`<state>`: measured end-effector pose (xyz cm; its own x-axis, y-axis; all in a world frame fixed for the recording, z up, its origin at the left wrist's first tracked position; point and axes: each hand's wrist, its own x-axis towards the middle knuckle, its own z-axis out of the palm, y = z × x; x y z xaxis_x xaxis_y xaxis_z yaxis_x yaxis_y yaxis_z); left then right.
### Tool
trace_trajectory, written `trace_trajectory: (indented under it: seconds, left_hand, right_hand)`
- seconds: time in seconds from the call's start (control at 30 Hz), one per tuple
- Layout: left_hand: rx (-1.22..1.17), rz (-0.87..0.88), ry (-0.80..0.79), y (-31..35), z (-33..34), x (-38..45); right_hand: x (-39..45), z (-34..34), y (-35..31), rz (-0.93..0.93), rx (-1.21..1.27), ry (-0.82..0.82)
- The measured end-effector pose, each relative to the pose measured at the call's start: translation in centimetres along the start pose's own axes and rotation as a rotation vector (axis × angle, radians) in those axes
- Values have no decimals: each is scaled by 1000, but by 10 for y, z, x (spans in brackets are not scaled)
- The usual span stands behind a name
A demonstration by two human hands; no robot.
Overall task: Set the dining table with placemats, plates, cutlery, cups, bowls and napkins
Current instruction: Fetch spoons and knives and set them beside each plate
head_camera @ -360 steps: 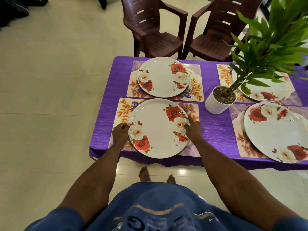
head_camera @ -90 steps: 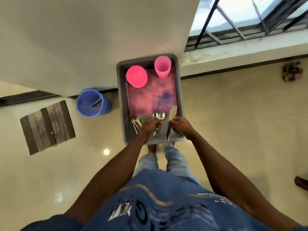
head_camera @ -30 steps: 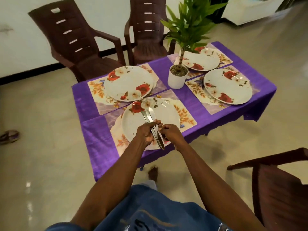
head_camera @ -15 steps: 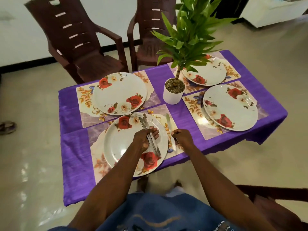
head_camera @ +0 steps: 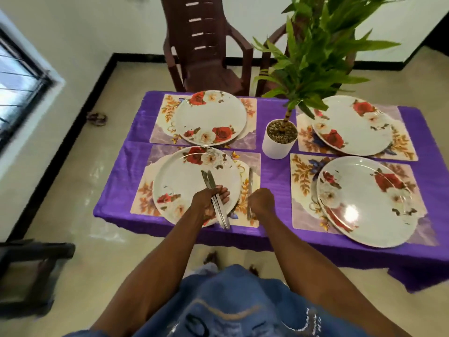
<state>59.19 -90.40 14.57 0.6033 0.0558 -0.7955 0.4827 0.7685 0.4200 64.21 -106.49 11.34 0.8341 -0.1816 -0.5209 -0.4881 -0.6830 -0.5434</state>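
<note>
Loosely, spare cutlery [head_camera: 215, 198] is gripped in the left hand [head_camera: 206, 200] and might slip onto the plate [head_camera: 179, 186] while a knife [head_camera: 249, 190] is pinched by the right hand [head_camera: 261, 201].

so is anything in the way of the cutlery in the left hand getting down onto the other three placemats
Nothing visible blocks it. The left hand holds the cutlery bundle above the near plate. Each other placemat shows bare strips beside its plate. The potted plant stands between the mats, on none of them.
</note>
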Motion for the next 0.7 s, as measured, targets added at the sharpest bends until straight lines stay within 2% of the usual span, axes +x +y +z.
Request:
trace_trajectory:
  seconds: [0.2,0.37,0.47,0.7]
  left_hand:
    - [-7,30,41,-1,-5,-9]
    - [24,4,15,3,0,-12]
    - [38,-2,11,3,0,-10]
    - [87,-30,5,2,0,0]
  right_hand:
    - [5,-3,9,-74,-31,7]
    - [-2,-4,11,-193,-63,51]
    - [-4,-4,16,-319,-98,16]
    - [-6,-2,27,-400,-210,-14]
